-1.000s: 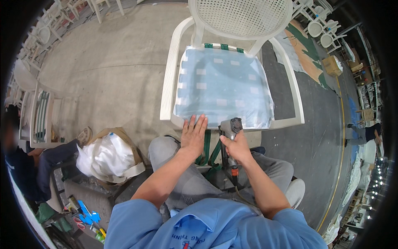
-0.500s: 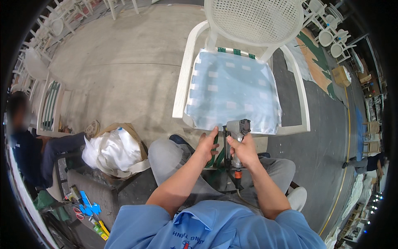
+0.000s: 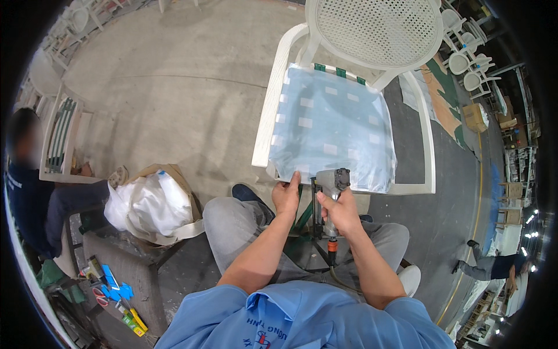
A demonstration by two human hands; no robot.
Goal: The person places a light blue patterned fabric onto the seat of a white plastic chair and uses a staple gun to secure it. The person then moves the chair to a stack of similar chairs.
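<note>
My right hand is wrapped round the grip of a pneumatic staple gun, whose nose is at the front edge of the chair seat. An orange hose fitting joins its lower end. My left hand is closed at the seat's front left, thumb up against the edge, fingers curled around a green webbing strap that hangs below. Its grip is partly hidden. The white armchair faces me, with a cane back. Pale blue translucent sheeting covers its woven seat, and green strap ends show at the rear.
On my left, a bag of white material stands by a grey padded seat holding scissors and a yellow cutter. A seated person is beyond, near a strapped white frame. Another person walks at right.
My left hand's fingers, spread before, have curled in at the seat's front edge. The view has shifted slightly. The staple gun stays at the seat front; the person at right has moved.
</note>
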